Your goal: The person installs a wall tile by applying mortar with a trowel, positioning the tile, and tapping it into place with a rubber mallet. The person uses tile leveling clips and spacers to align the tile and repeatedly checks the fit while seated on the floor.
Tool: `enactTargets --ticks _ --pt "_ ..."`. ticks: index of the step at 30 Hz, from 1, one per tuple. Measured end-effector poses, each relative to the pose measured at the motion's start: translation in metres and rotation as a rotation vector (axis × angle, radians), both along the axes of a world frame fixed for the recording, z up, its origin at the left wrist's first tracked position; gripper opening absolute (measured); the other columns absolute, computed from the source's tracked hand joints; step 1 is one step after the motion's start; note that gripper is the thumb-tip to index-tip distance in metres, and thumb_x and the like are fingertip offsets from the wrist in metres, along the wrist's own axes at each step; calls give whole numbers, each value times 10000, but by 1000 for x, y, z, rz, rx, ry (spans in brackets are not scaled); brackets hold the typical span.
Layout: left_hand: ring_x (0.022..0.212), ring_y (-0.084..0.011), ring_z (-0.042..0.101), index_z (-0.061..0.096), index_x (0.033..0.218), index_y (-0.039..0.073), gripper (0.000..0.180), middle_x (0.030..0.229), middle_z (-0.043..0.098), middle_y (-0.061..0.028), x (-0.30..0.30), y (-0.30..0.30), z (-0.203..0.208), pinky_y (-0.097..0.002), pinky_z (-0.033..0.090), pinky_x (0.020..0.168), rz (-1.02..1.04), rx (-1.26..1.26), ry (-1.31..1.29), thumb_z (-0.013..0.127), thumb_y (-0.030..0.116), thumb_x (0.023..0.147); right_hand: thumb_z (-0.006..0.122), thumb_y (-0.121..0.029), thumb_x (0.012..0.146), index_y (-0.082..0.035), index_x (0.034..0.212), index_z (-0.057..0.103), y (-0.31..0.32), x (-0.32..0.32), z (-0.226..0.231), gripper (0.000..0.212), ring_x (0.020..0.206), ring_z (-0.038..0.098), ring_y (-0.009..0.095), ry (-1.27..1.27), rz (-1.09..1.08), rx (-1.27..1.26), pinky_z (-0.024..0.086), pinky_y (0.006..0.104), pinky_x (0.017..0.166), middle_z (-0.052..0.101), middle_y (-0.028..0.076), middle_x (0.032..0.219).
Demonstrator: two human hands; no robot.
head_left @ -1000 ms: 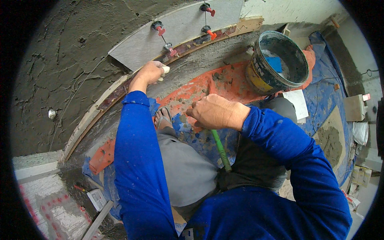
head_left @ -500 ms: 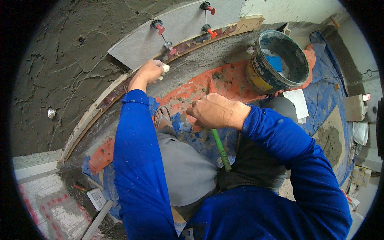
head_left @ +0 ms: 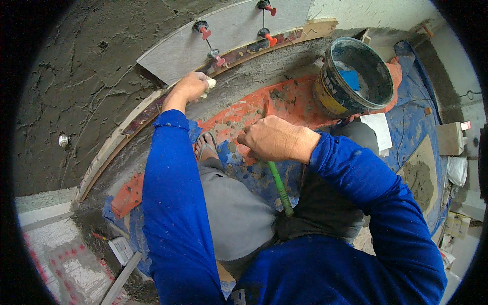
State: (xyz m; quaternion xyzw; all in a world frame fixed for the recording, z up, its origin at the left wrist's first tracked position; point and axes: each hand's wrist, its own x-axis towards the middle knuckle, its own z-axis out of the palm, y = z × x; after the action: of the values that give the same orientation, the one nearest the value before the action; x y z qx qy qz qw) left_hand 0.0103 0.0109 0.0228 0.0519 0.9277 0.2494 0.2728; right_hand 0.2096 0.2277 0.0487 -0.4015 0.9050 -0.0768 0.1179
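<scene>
White papers (head_left: 377, 129) on blue tarp (head_left: 413, 127) (rather stained)

The one view comes from a head-worn wide fisheye camera, the left of a side-by-side pair. It faces down and forward over the wearer's own body, upright and unmirrored. The blue shirt (head_left: 325, 269) is nearest, filling much of the lower edge; the grey trousers (head_left: 236, 213) lie just beyond. The left hand (head_left: 187, 90) and right hand (head_left: 277, 139) sit at middle range, above the centre line. The bucket (head_left: 331, 96) and tile (head_left: 231, 35) are farther off. Edges curve toward the rim, and black corners bound the round field.
</scene>
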Motion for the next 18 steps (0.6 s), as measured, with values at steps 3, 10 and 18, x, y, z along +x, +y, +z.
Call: enactTargets --ticks 3,10,18 --pt "783 -158 666 709 1166 101 309 951 716 -52 1 0 0 -337 538 635 -10 19 13 655 313 948 737 -308 844 -51 1071 649 0 0 0 354 823 733 326 -13 24 4 586 423 691 720 143 871" --pt "688 -173 631 726 1116 79 298 878 718 -71 5 2 0 -350 509 599 26 74 48 674 306 931 721 -306 855 -52 1089 648 -2 1 1 353 830 733 331 -6 5 10 587 425 692 716 149 868" --pt "705 -173 643 731 1115 81 296 886 723 -72 8 4 4 -345 515 599 26 57 57 672 302 928 710 -332 863 -58 1079 651 -1 0 -1 354 829 731 333 -19 5 29 585 437 694 713 147 854"
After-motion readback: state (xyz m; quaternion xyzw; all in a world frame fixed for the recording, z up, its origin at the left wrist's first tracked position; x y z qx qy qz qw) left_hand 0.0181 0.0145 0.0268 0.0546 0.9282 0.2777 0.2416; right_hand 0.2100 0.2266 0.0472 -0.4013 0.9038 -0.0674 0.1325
